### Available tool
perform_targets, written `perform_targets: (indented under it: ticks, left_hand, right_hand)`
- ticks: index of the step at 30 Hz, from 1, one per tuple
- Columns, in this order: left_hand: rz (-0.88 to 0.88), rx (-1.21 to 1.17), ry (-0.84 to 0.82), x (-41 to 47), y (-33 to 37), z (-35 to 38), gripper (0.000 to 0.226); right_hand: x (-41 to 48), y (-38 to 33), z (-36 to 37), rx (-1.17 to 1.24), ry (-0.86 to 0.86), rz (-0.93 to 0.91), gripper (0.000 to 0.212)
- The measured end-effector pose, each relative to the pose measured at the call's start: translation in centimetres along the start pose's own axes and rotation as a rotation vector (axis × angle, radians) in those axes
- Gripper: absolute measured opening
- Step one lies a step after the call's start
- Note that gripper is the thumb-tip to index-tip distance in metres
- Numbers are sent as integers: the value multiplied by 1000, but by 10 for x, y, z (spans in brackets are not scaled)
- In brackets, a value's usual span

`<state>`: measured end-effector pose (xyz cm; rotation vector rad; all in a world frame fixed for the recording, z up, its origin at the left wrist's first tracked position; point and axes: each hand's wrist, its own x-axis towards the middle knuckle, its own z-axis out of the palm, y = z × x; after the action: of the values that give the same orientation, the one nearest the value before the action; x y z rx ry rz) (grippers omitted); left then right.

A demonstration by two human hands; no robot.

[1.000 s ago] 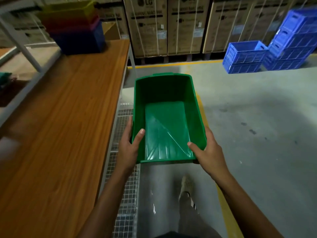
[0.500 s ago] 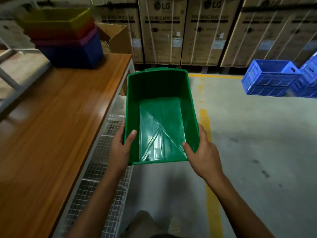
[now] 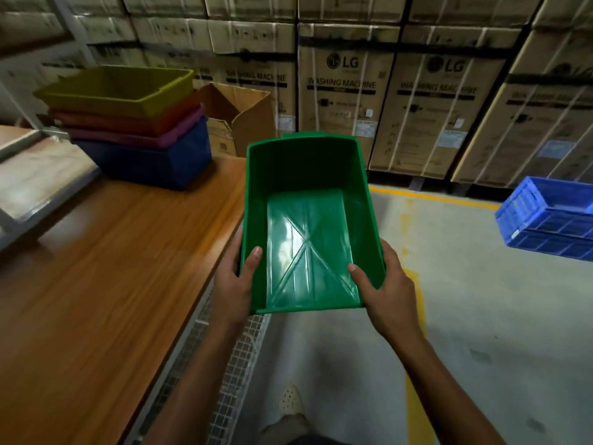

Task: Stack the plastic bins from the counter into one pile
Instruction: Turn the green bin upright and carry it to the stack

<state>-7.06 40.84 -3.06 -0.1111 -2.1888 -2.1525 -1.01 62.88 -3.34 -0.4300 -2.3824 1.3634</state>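
Head camera: a person carries an empty green bin (image 3: 308, 220) in the air beside the wooden surface (image 3: 96, 284), the left hand (image 3: 236, 281) and right hand (image 3: 386, 284) each clamped on a near corner, thumbs inside the walls and fingers (image 3: 390, 248) wrapped outside. Ahead, at the surface's far end, stands a pile of four bins (image 3: 134, 123), yellow over red, purple and blue, with boxed washing machines (image 3: 346, 91) stacked behind and blue crates (image 3: 545, 220) on the floor at right.
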Motion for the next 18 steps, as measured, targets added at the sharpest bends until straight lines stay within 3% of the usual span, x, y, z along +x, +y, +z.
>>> perform_targets:
  ticks: [4,11,18]
  left_hand:
    - [36,-27,59,82,12,9,40]
    - [157,35,129,193,31,16,50]
    - [258,82,407,280,51,14,72]
  right_hand:
    - [88,-15,27,36,24,-61,57]
    - [207,-37,70,149,-7,-144,58]
    - [339,-69,119,341,-173,-342,61]
